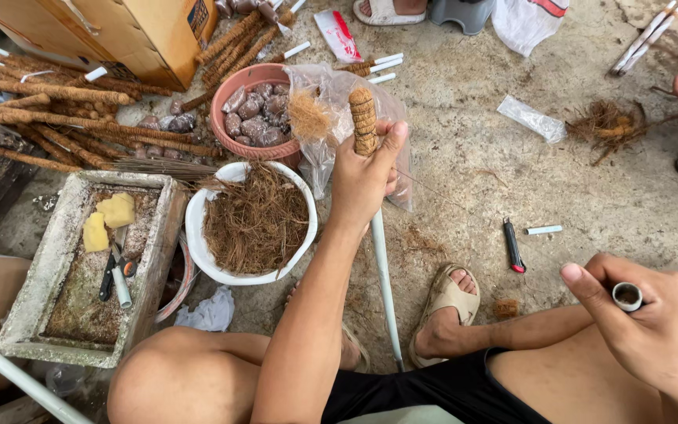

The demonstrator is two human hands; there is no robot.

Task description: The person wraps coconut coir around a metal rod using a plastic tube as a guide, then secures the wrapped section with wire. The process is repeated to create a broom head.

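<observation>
A: The coir-wrapped pole is a thin white pipe with coconut fibre cord wound round its top end. It stands nearly upright over the concrete floor, between the white bowl of loose fibre and the person's sandalled foot.

B: Who has hold of it?

A: The left hand, clenched round the shaft just below the wound part, thumb pressed up against the cord. The right hand sits low by the knee, fingers curled round a small spool, and a fine thread seems to run from there up toward the pole.

B: How would it handle?

A: Light, I judge. The pipe looks stiff enough to steer from one end, but the bare plastic is probably slick. The fibre wrap is rough and gives good purchase, though squeezing it may loosen the coils. Just beneath the wrap, where the hand grips now, seems best.

B: And around it?

A: A terracotta bowl of small wrapped lumps, with a clear plastic bag against its rim. Finished poles lie stacked toward the floor's far left, beside a cardboard box.
</observation>
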